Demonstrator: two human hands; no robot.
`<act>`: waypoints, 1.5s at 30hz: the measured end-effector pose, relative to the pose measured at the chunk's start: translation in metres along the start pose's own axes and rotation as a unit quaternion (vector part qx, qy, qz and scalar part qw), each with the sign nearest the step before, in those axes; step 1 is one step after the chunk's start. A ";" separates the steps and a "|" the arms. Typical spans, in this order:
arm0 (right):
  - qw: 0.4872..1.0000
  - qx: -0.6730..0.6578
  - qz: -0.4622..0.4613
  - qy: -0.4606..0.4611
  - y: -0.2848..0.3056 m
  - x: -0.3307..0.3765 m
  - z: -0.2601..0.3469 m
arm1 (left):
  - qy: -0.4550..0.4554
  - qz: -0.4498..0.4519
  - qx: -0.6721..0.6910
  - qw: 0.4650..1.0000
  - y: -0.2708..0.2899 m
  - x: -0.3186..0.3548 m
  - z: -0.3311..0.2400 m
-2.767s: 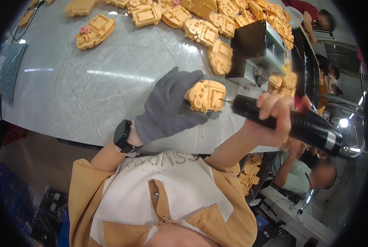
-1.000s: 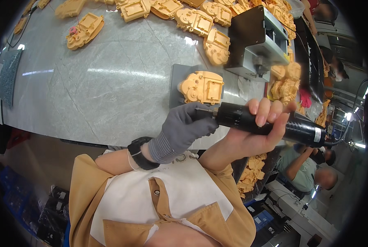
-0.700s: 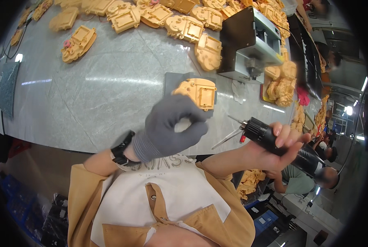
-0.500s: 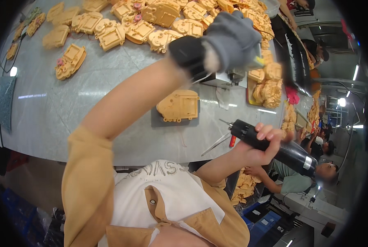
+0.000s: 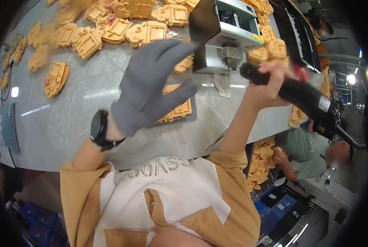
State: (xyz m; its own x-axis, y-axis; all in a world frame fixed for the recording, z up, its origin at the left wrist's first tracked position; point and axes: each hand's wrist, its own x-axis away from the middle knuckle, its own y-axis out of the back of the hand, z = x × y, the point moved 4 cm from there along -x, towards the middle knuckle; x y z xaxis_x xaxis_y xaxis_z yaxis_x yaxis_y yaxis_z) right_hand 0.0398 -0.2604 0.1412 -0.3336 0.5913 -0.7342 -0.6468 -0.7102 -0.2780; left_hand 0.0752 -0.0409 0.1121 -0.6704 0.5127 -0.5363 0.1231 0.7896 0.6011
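Observation:
My left hand (image 5: 145, 86), in a grey glove, hangs blurred over the bench with thumb and fingers spread and nothing visible between them. Partly covered below it, an orange plastic housing (image 5: 179, 111) lies on a dark flat pad (image 5: 191, 116). In my bare right hand (image 5: 274, 84) is a black electric screwdriver (image 5: 309, 96), its cord trailing from the rear end. The driver's front end points at the metal block (image 5: 232, 55) on the front of a silver-and-black screw feeder (image 5: 229, 39). I cannot make out the bit.
Many orange housings (image 5: 147, 33) cover the far side of the bench (image 5: 89, 136). Tweezers (image 5: 215, 140) lie near the front edge, and a bluish mat (image 5: 9, 125) at the left. On the right, a person in a green shirt (image 5: 309, 150) sits beside a heap of orange parts (image 5: 261, 162).
My left hand has drawn back from the screw feeder, toward me and to the left, over the housing. My right hand has lifted the electric screwdriver up to the feeder's front.

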 end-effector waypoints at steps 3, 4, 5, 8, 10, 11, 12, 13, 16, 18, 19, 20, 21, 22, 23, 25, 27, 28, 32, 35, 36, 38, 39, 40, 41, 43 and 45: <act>1.000 0.022 0.006 -0.002 -0.012 0.006 -0.010 | 0.159 0.032 0.011 0.987 -0.015 0.065 0.013; 1.000 0.020 0.005 -0.005 -0.011 0.008 -0.014 | 0.165 0.034 0.035 0.985 -0.020 0.077 0.014; 1.000 0.017 0.006 -0.009 -0.008 0.011 -0.018 | 0.174 0.036 0.060 0.982 -0.024 0.085 0.015; 0.995 0.015 0.031 -0.090 -0.001 0.016 -0.016 | 0.126 0.052 0.010 0.991 -0.033 0.095 0.020; 0.977 0.047 0.094 -0.187 0.001 0.018 -0.008 | 0.129 0.052 0.013 0.990 -0.034 0.097 0.023; 0.977 -0.032 0.076 -0.199 0.002 0.025 0.000 | 0.132 0.052 0.014 0.990 -0.035 0.099 0.024; 0.980 -0.045 0.074 -0.179 0.002 0.028 0.011 | 0.127 0.044 0.019 0.991 -0.035 0.100 0.025; 0.987 -0.066 0.062 -0.130 0.000 0.027 0.015 | 0.122 0.037 0.024 0.992 -0.036 0.100 0.027; 0.999 -0.033 0.013 -0.015 0.003 0.019 0.016 | 0.116 0.032 0.026 0.992 -0.036 0.103 0.027; 1.000 -0.007 0.002 0.024 0.001 0.010 0.005 | 0.110 0.028 0.030 0.993 -0.037 0.100 0.027; 1.000 -0.016 -0.011 0.016 0.001 0.009 0.001 | 0.107 0.027 0.035 0.993 -0.038 0.101 0.027; 1.000 -0.020 -0.014 0.009 0.001 0.010 -0.005 | 0.108 0.024 0.036 0.993 -0.038 0.102 0.028; 1.000 -0.024 -0.017 0.002 0.000 0.010 -0.011 | 0.110 0.021 0.037 0.993 -0.039 0.102 0.028; 0.999 -0.028 -0.019 -0.004 0.000 0.010 -0.015 | 0.112 0.019 0.038 0.993 -0.039 0.101 0.028; 1.000 -0.022 -0.019 -0.007 -0.002 0.013 -0.018 | 0.115 0.019 0.039 0.992 -0.039 0.102 0.028; 0.999 0.013 -0.016 -0.028 -0.005 0.011 -0.021 | 0.120 0.024 0.038 0.992 -0.039 0.101 0.029; 0.991 0.085 0.033 -0.098 -0.010 0.007 -0.017 | 0.124 0.027 0.038 0.991 -0.038 0.104 0.028; 0.977 0.119 0.085 -0.155 -0.013 0.010 -0.017 | 0.125 0.027 0.038 0.991 -0.037 0.106 0.028; 0.990 0.020 0.081 -0.117 -0.001 0.042 0.018 | 0.114 0.018 0.035 0.993 -0.037 0.100 0.029; 1.000 -0.017 0.021 -0.012 0.001 0.034 0.018 | 0.115 0.013 0.033 0.993 -0.035 0.105 0.028; 1.000 -0.012 0.018 0.001 -0.001 0.027 0.014 | 0.115 0.019 0.038 0.992 -0.036 0.103 0.028; 0.999 0.026 -0.013 -0.014 -0.004 0.014 0.000 | 0.115 0.028 0.043 0.992 -0.036 0.100 0.028; 0.999 0.027 -0.014 -0.019 -0.003 0.010 -0.008 | 0.115 0.032 0.040 0.992 -0.037 0.099 0.028; 0.999 0.032 0.000 -0.013 -0.007 0.005 -0.010 | 0.116 0.035 0.036 0.992 -0.038 0.099 0.028; 0.998 0.053 0.007 -0.025 -0.007 0.003 -0.015 | 0.119 0.040 0.031 0.992 -0.039 0.100 0.028; 0.998 0.060 0.020 -0.025 -0.006 -0.001 -0.023 | 0.113 0.036 0.030 0.993 -0.041 0.100 0.027; 0.998 0.042 0.014 -0.044 -0.010 0.002 -0.025 | 0.107 0.030 0.027 0.994 -0.041 0.102 0.028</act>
State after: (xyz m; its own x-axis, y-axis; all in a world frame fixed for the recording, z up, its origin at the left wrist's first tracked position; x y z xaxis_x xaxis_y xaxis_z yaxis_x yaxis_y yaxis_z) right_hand 0.0630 -0.2619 0.1267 -0.4092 0.6051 -0.6829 -0.6902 -0.6948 -0.2021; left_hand 0.0218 -0.0115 0.0163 -0.7997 0.4807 -0.3597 0.2024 0.7799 0.5922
